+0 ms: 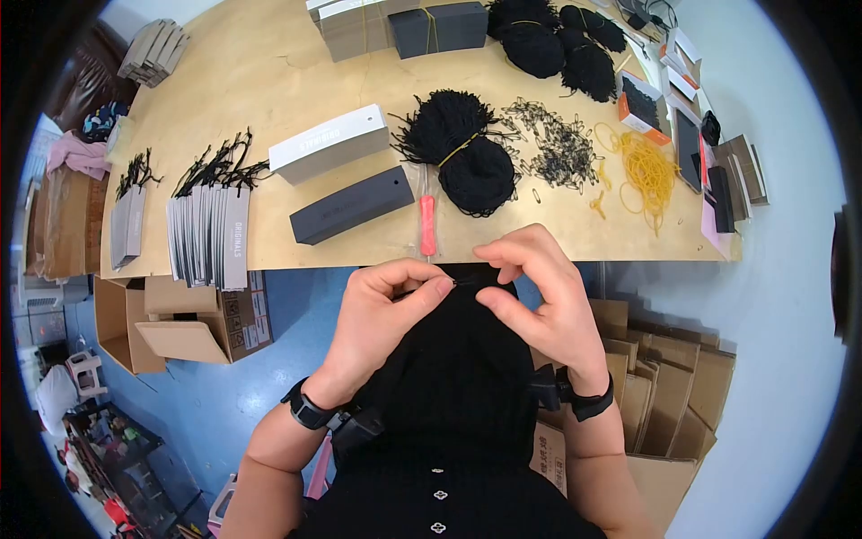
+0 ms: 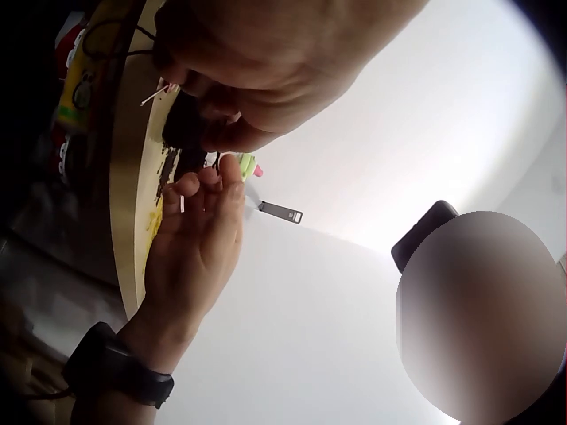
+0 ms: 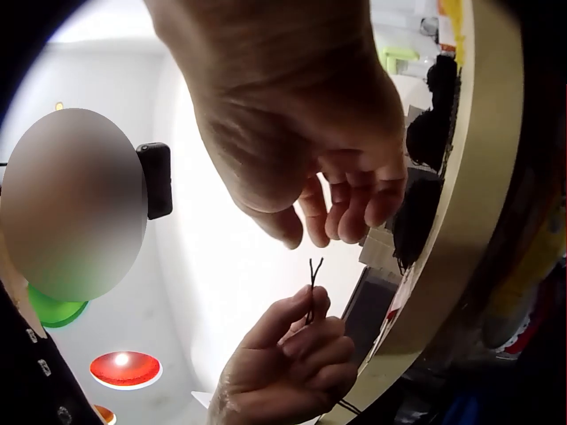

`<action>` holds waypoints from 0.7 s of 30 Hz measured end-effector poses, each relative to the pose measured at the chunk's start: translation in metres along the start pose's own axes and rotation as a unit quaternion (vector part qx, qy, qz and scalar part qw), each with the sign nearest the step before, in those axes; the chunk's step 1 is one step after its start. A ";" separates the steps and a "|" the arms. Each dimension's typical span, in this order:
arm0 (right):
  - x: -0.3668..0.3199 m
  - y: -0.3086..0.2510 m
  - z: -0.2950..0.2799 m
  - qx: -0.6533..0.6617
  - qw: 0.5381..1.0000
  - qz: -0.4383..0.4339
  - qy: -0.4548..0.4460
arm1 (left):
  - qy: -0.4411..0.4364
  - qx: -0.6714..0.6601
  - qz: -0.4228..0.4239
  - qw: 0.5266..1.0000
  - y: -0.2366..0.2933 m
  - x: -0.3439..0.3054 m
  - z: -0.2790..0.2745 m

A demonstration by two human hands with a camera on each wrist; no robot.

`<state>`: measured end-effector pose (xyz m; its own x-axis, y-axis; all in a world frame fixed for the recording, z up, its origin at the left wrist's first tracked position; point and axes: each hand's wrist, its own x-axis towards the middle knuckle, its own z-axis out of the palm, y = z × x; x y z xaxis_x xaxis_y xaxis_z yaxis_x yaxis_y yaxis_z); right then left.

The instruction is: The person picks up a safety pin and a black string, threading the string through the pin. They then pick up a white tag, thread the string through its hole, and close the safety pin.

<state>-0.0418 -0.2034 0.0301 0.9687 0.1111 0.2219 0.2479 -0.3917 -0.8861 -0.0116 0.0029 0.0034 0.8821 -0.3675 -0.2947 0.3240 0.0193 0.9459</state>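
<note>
My left hand (image 1: 391,301) pinches a thin black cord (image 3: 313,292) between thumb and index finger, in front of the table edge. In the right wrist view the cord's two ends spread above the fingertips in a small V. Facing it, my right hand (image 1: 548,301) has its fingers loosely bent and thumb apart, with nothing held. A gap separates its fingertips from the cord ends in the right wrist view. Beyond the hands lie a tool with a red handle (image 1: 427,225) and a tied bundle of black cords (image 1: 476,175).
Black safety pins (image 1: 557,148) and yellow rubber bands (image 1: 648,175) lie at right on the table (image 1: 242,81). A white block of tags (image 1: 328,144), a dark block (image 1: 350,207) and strung grey tags (image 1: 211,234) lie left. Cardboard boxes (image 1: 193,323) stand below.
</note>
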 end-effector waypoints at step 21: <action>0.021 0.059 -0.024 -0.355 0.917 0.075 0.165 | 0.021 -0.042 0.027 0.999 -0.003 -0.001 -0.004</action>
<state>-0.0069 -0.2457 -0.0077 0.9144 -0.2291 0.3337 -0.0568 -0.8889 -0.4546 -0.0122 0.0071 -0.0001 0.9124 -0.3241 -0.2499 0.3010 0.1176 0.9463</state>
